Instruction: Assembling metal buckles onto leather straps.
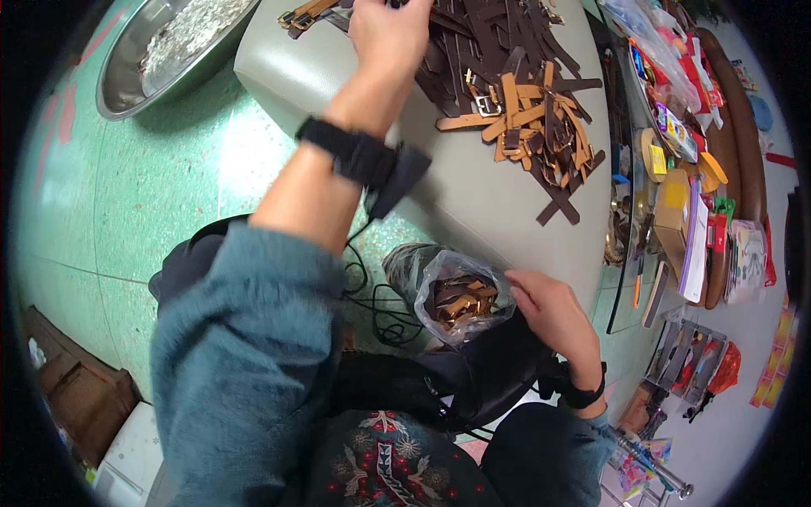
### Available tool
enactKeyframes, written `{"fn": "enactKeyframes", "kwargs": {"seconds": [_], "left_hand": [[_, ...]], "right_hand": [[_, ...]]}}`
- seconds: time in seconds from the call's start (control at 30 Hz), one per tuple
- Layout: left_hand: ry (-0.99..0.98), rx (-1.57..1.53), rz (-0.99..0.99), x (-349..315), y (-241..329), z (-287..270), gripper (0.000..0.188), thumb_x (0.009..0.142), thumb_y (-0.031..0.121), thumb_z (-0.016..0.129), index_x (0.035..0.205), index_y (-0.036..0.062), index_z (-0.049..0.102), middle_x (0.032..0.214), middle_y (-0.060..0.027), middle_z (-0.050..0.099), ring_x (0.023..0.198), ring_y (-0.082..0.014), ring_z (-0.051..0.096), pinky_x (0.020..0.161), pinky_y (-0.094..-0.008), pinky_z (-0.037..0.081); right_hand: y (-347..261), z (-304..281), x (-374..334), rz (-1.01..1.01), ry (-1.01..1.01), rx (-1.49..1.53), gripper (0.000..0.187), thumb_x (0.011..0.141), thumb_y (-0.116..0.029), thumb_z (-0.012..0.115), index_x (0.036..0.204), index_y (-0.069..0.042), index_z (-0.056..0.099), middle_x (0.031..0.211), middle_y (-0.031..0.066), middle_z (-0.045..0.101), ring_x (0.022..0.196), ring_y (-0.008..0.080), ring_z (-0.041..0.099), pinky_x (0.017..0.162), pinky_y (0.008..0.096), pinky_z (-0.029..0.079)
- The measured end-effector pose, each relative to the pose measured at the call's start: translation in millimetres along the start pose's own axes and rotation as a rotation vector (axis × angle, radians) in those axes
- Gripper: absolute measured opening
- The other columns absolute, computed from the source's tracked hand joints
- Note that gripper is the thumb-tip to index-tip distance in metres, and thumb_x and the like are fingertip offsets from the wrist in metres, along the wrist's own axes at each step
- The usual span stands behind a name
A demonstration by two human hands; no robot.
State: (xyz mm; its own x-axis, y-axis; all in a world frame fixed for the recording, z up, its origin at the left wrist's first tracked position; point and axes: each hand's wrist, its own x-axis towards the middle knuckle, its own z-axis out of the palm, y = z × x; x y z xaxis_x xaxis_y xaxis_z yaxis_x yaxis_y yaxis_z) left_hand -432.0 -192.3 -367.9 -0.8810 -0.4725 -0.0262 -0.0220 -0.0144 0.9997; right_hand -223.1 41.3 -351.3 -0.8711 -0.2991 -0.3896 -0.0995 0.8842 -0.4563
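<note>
My left hand [389, 38] reaches to the far side of a cream padded surface, its fingers closed and partly cut off by the top edge. What they hold cannot be made out; dark brown leather straps [473, 38] lie right beside it. Nearer, tan and brown buckle straps [541, 118] lie in a heap, some with metal buckles [487, 105]. Low in front of me, a clear plastic bag [427, 275] stands with its mouth open, strap pieces with shiny metal [465, 302] inside. My right hand [553, 313] has its curled fingers at the bag's right rim.
The cream padded surface [507, 237] carries the straps. A metal basin [127, 93] with pale, shiny contents stands on the green floor at upper left. Black cables [384, 317] trail beside the bag. At right are a cluttered table [667, 203] and a grey basket [684, 359].
</note>
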Motion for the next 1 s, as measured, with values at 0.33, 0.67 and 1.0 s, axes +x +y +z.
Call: {"fn": "enactKeyframes", "kwargs": {"seconds": [0.33, 0.67, 1.0], "left_hand": [[-0.047, -0.352, 0.184, 64.2, 22.3, -16.5, 0.028, 0.086, 0.024, 0.055, 0.069, 0.0026, 0.055, 0.055, -0.0043, 0.054, 0.04, -0.0123, 0.045, 0.039, -0.0263, 0.033], [-0.472, -0.628, -0.421, -144.4, 16.2, -18.4, 0.033, 0.085, 0.026, 0.061, 0.095, -0.0047, 0.052, 0.08, -0.0093, 0.059, 0.063, -0.0124, 0.059, 0.053, -0.023, 0.05], [-0.587, -0.422, -0.878, -225.3, -74.4, -33.0, 0.018, 0.085, 0.016, 0.062, 0.091, 0.0, 0.056, 0.082, -0.0067, 0.059, 0.066, -0.0128, 0.059, 0.054, -0.0219, 0.048]], "right_hand": [[8.3, 15.7, -6.7, 0.019, -0.065, 0.104, 0.023, 0.081, -0.008, 0.058, 0.103, -0.002, 0.058, 0.09, 0.0201, 0.06, 0.08, 0.0379, 0.057, 0.069, 0.0394, 0.047], [-22.7, 12.1, -1.0, 0.011, 0.079, 1.489, 0.047, 0.094, -0.022, 0.044, 0.132, 0.002, 0.032, 0.125, 0.0182, 0.047, 0.114, 0.0296, 0.05, 0.085, 0.0425, 0.049], [10.3, 53.6, -15.7, 0.454, 0.187, 1.596, 0.031, 0.093, -0.023, 0.049, 0.113, -0.001, 0.049, 0.103, 0.0101, 0.057, 0.092, 0.0196, 0.058, 0.067, 0.0318, 0.05]]}}
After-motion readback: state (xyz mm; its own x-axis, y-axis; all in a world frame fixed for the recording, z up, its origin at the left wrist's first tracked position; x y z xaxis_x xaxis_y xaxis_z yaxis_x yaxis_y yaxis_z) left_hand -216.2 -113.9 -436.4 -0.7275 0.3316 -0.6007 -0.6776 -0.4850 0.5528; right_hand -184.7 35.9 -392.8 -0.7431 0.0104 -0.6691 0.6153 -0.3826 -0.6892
